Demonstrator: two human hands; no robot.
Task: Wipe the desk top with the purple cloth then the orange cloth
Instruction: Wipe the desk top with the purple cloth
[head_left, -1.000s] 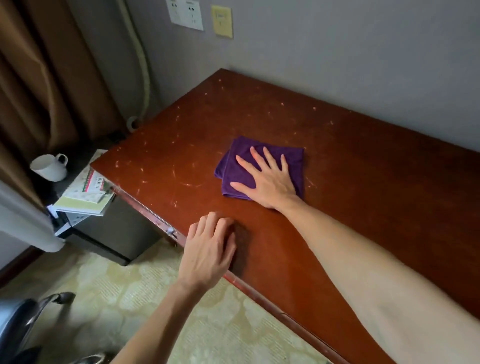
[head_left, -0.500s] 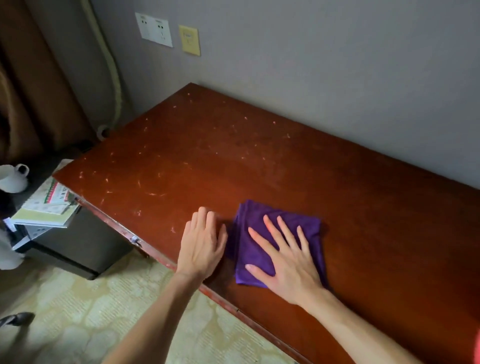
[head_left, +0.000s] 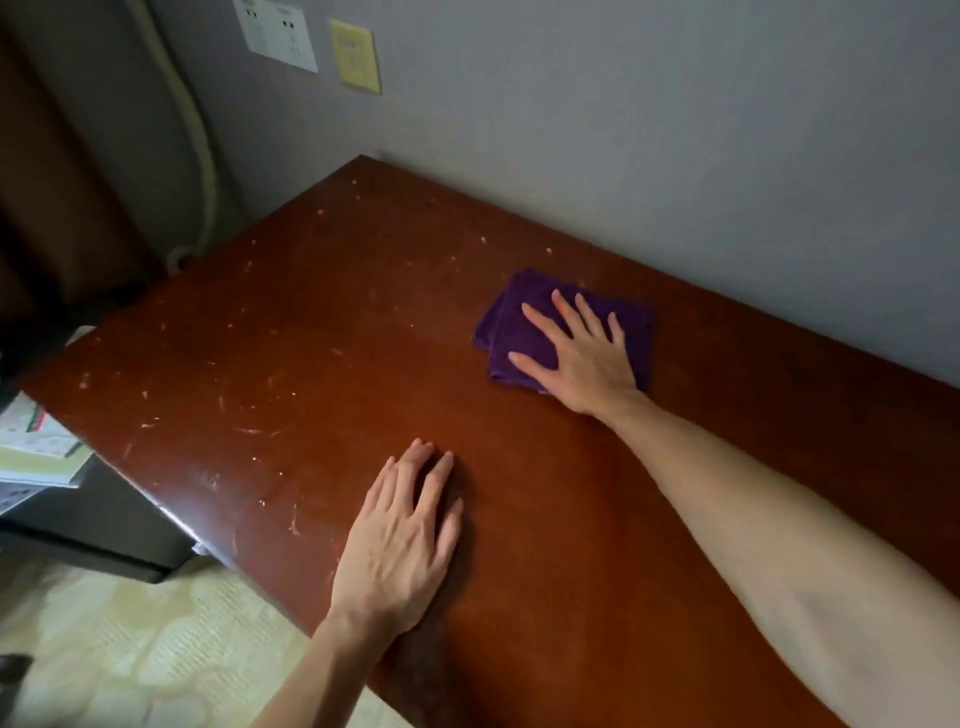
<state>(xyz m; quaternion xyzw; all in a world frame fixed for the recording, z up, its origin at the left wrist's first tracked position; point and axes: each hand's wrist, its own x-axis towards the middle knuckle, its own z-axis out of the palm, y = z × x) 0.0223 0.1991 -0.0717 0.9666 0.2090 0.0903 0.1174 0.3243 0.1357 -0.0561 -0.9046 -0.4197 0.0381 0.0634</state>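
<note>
A folded purple cloth lies on the reddish-brown desk top, near the wall at the back. My right hand presses flat on the cloth with fingers spread. My left hand rests palm down on the bare wood near the desk's front edge, fingers apart, holding nothing. Pale scratches and specks mark the left part of the desk. No orange cloth is in view.
The grey wall runs along the desk's back edge, with sockets and a yellow plate. A low dark cabinet with papers stands left of the desk. Patterned floor lies below.
My right hand has pushed the purple cloth from near the front edge, beside my left hand, away toward the wall. The left hand has stayed on the desk.
</note>
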